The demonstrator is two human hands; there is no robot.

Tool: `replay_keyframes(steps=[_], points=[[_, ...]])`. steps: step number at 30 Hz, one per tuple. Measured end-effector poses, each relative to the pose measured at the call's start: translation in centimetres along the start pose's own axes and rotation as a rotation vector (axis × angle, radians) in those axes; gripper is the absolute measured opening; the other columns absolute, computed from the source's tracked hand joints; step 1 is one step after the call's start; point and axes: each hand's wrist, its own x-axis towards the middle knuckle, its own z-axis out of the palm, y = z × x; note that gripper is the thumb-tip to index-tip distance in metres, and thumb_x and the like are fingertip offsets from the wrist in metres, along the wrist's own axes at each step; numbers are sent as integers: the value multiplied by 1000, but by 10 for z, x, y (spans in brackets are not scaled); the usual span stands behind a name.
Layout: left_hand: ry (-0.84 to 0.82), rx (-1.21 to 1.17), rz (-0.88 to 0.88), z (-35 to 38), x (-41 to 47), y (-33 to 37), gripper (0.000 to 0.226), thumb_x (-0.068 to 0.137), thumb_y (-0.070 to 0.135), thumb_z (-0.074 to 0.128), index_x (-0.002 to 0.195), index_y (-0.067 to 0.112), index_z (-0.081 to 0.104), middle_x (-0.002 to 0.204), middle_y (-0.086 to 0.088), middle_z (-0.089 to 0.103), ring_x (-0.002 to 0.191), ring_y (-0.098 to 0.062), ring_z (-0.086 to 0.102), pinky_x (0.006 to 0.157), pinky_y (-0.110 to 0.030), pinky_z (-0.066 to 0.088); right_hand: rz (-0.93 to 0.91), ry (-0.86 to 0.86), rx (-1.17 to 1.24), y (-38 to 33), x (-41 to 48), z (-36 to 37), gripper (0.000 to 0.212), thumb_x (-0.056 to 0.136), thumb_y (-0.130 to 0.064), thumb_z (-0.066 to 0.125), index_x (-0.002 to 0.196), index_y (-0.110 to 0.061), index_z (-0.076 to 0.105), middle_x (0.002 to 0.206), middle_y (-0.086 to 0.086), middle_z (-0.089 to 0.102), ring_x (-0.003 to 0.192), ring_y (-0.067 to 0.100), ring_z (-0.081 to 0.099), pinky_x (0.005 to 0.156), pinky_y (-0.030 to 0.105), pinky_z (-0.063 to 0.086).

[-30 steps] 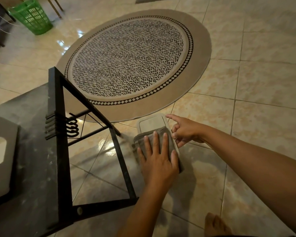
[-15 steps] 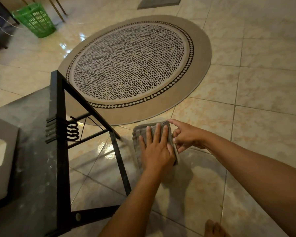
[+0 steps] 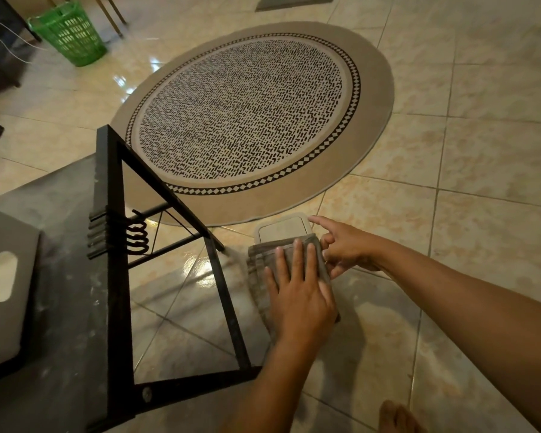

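A small beige bin with a flap lid (image 3: 283,228) stands on the tiled floor beside the rug. A folded grey cloth (image 3: 258,270) lies over its top. My left hand (image 3: 299,295) presses flat on the cloth with straight fingers. My right hand (image 3: 344,248) steadies the bin's right side, its index finger stretched along the lid's edge and the other fingers curled against the rim. The cloth and my left hand hide most of the lid.
A black metal table frame (image 3: 113,276) with a dark stone top (image 3: 63,276) stands at the left, and a grey tissue box (image 3: 3,282) sits on it. A round patterned rug (image 3: 250,114) lies ahead, a green basket (image 3: 71,32) at far left, and my bare foot (image 3: 397,417) below.
My left hand slid the cloth forward over the lid, then back toward me, uncovering the lid's far part again. My right hand stayed at the bin's side.
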Motion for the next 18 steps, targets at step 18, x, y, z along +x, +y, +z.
replay_keyframes(steps=[18], points=[[-5,-6,-66,-2,-16,0,65,93,43,5,152,33,-19,161,6,-26,144,-19,-33,116,-45,-22,4,8,-20,-1,-1,1,88,91,14,49,154,-37,15,86,9,55,59,16,65,54,33,61]])
